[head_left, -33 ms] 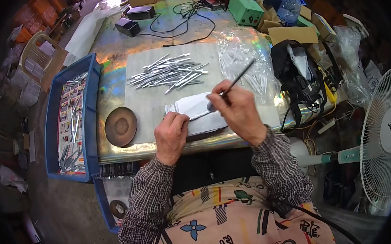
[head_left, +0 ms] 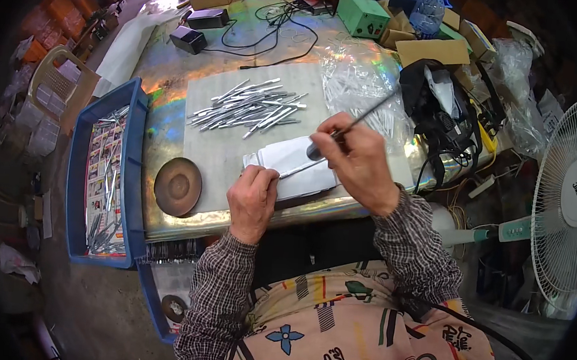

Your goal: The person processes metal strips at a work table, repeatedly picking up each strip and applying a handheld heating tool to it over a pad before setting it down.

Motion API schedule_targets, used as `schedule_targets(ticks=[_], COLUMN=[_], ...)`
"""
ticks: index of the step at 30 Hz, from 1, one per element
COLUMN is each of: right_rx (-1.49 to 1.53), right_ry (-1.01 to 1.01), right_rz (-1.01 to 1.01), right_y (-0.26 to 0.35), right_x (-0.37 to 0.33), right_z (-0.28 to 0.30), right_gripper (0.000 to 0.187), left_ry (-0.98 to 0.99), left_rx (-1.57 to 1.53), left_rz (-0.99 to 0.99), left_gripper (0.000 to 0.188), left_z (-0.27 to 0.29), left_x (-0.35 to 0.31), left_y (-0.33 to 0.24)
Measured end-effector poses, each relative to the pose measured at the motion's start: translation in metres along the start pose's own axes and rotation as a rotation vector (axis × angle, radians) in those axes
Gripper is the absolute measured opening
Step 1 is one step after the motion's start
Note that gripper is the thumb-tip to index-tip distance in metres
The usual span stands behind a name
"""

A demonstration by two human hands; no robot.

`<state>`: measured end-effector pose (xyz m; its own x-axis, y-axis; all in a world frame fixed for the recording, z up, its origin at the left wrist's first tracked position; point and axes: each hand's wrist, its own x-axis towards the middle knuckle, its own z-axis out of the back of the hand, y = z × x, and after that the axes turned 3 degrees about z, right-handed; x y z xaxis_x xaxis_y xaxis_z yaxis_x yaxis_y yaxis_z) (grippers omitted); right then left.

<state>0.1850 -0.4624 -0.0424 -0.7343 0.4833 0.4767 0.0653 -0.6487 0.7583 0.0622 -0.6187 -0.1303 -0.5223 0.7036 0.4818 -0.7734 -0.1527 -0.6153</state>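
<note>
My left hand [head_left: 252,197] pinches one end of a thin silvery metal rod [head_left: 294,171] against a white cloth-covered pad [head_left: 282,154] near the table's front edge. In my right hand [head_left: 357,159] is a slim dark tool [head_left: 374,106], gripped with its long shaft slanting up to the right. Its dark rounded end [head_left: 314,152] shows below the fingers, just above the rod; whether the two touch I cannot tell. Beyond the pad lies a loose pile of similar silvery rods [head_left: 250,107] on a pale sheet [head_left: 198,133].
To the left, a blue tray [head_left: 139,169] holds more rods on printed paper. A round brown dish [head_left: 178,187] sits beside my left hand. Clear plastic bags [head_left: 362,85], a black bag [head_left: 433,116] and a green box [head_left: 361,14] stand farther back. A fan [head_left: 565,199] is at right.
My right hand has shifted slightly right with the dark tool, whose shaft now leans farther right. The left hand and the rod stay in place.
</note>
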Motion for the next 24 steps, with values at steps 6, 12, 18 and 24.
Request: schedule_targets(ticks=[6,12,18,24], right_rx=[-0.240,-0.220,-0.162,0.026], right_ry=[0.104,0.107,0.102,-0.168], right_rz=[0.030,0.054,-0.027,0.116], right_y=[-0.043,-0.038,-0.037,0.020], right_x=[-0.023,-0.016,-0.016,0.000], right_z=[-0.019,-0.020,-0.013,0.014], right_gripper=[0.022,0.021,0.021,0.020], left_ry=[-0.005,-0.001,-0.010,-0.020], left_rx=[-0.004,0.028,0.015,0.020], left_rz=[-0.021,-0.002,-0.008,-0.019], left_gripper=[0.012,0.013,0.015,0.015], left_z=[-0.002,0.000,-0.002,0.001], left_x=[0.005,0.003,0.001,-0.002], left_y=[-0.003,0.000,-0.003,0.000])
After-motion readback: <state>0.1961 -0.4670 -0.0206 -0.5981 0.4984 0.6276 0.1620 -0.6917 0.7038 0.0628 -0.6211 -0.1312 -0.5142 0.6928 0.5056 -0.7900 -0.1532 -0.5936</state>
